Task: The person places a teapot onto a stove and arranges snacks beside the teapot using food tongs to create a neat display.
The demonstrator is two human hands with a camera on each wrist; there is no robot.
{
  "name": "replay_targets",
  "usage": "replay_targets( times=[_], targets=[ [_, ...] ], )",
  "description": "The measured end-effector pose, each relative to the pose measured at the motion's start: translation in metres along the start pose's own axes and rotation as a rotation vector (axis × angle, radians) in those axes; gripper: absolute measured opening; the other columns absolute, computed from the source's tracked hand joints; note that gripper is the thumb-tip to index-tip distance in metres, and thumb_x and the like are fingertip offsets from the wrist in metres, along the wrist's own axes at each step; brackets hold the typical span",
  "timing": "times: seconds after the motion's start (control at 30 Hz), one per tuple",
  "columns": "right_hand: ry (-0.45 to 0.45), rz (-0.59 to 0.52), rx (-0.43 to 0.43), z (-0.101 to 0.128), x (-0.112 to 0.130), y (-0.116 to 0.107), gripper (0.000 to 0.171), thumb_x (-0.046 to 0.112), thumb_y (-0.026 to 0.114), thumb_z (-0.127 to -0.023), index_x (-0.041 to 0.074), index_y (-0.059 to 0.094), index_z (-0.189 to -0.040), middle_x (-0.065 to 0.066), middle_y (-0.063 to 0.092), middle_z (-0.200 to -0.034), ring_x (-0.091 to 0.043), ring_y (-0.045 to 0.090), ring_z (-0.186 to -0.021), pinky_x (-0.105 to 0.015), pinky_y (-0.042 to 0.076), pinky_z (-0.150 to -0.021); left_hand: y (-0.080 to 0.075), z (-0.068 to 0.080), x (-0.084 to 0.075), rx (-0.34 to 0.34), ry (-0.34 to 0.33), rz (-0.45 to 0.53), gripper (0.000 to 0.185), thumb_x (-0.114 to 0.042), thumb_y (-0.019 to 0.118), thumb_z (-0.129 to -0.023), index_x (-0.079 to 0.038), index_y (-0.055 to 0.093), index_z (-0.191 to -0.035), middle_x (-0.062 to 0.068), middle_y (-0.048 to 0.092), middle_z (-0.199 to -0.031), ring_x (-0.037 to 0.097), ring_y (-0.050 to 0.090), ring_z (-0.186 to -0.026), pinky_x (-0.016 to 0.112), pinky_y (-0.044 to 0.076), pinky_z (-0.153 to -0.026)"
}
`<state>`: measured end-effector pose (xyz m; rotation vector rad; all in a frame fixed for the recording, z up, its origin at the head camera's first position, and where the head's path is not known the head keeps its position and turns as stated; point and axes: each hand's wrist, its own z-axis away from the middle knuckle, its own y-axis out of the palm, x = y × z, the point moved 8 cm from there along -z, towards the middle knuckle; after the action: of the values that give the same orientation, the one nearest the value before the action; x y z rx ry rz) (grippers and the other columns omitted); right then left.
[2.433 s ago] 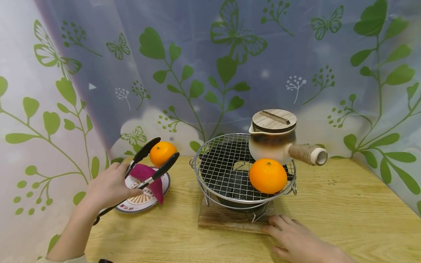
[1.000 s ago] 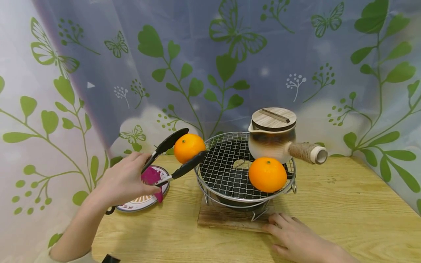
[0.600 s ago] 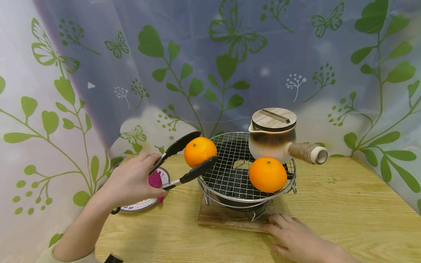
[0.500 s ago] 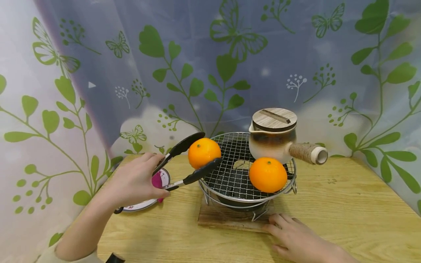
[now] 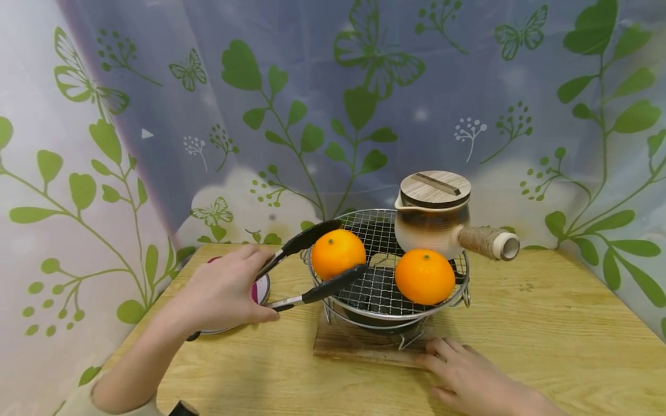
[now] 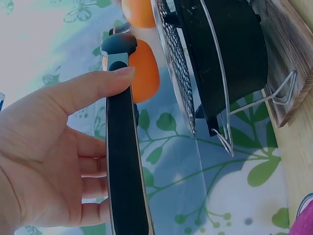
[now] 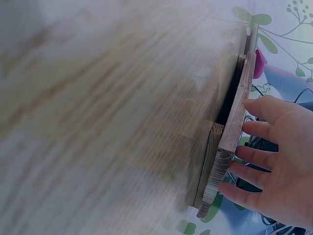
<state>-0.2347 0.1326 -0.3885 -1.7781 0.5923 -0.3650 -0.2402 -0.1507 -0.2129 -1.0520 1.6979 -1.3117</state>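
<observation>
A leaf-and-butterfly curtain (image 5: 156, 115) hangs behind your wooden worktop (image 5: 546, 329). At the left, a plate (image 5: 262, 287) is mostly hidden behind your left hand (image 5: 224, 294) — only a sliver of something magenta shows on it. That hand's grip is closed on black tongs (image 5: 312, 271), which clamp an orange (image 5: 338, 253) at the left edge of the wire grill (image 5: 385, 289). A second orange (image 5: 424, 276) and a lidded clay pot (image 5: 433, 215) sit on the mesh. Your right hand (image 5: 473, 384) lies flat, fingers straight, against the wooden board (image 5: 359, 349) — its wrist is cut off.

Pot (image 5: 433, 222) and orange (image 5: 424, 276) on grill (image 5: 364, 289), plate (image 5: 260, 289) to its left
</observation>
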Motion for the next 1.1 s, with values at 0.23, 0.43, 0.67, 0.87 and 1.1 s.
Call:
replay_targets(
  times=[0.23,0.43,0.67,0.87,1.1],
  targets=[
    [-0.018,0.017,-0.033,0.000,0.001,0.000,0.038,0.029,0.069,-0.078,0.017,0.060,-0.112,-0.003,0.051,-0.108,-0.018,0.049,-0.091,-0.036,0.048,-0.066,0.000,0.000,-0.010,0.023,0.027,-0.025,0.083,-0.045,0.080,-0.063,-0.006,0.050,-0.129,0.008,0.053,-0.123,0.026,0.057,-0.102,0.045,0.048,-0.072],
    [-0.009,0.011,-0.017,0.001,0.001,0.001,0.037,0.030,0.068,-0.079,0.017,0.060,-0.113,-0.004,0.051,-0.109,-0.019,0.050,-0.092,-0.038,0.048,-0.067,0.001,0.001,-0.015,0.050,0.033,-0.010,0.081,-0.046,0.080,-0.062,-0.009,0.051,-0.128,0.004,0.054,-0.119,0.020,0.058,-0.096,0.038,0.049,-0.069],
    [-0.021,0.013,-0.025,0.000,0.002,0.000,0.037,0.030,0.068,-0.080,0.017,0.059,-0.113,-0.004,0.051,-0.109,-0.019,0.050,-0.092,-0.037,0.048,-0.065,0.002,-0.001,-0.018,0.072,0.043,-0.016,0.080,-0.047,0.080,-0.062,-0.012,0.051,-0.128,0.001,0.054,-0.116,0.016,0.056,-0.091,0.032,0.047,-0.067],
    [-0.010,0.012,-0.016,0.000,0.002,-0.002,0.037,0.030,0.069,-0.080,0.017,0.060,-0.113,-0.004,0.051,-0.111,-0.020,0.050,-0.096,-0.038,0.049,-0.066,0.002,-0.002,-0.023,0.090,0.072,-0.012,0.078,-0.045,0.079,-0.064,-0.011,0.051,-0.128,0.002,0.054,-0.116,0.017,0.057,-0.090,0.033,0.047,-0.068],
    [-0.018,0.021,-0.033,0.000,0.004,-0.003,0.039,0.028,0.070,-0.078,0.017,0.059,-0.114,-0.003,0.051,-0.111,-0.020,0.050,-0.097,-0.038,0.049,-0.066,0.002,-0.004,-0.028,0.115,0.087,-0.019,0.080,-0.045,0.079,-0.064,-0.010,0.051,-0.129,0.002,0.054,-0.116,0.018,0.056,-0.089,0.033,0.046,-0.066]
  ],
)
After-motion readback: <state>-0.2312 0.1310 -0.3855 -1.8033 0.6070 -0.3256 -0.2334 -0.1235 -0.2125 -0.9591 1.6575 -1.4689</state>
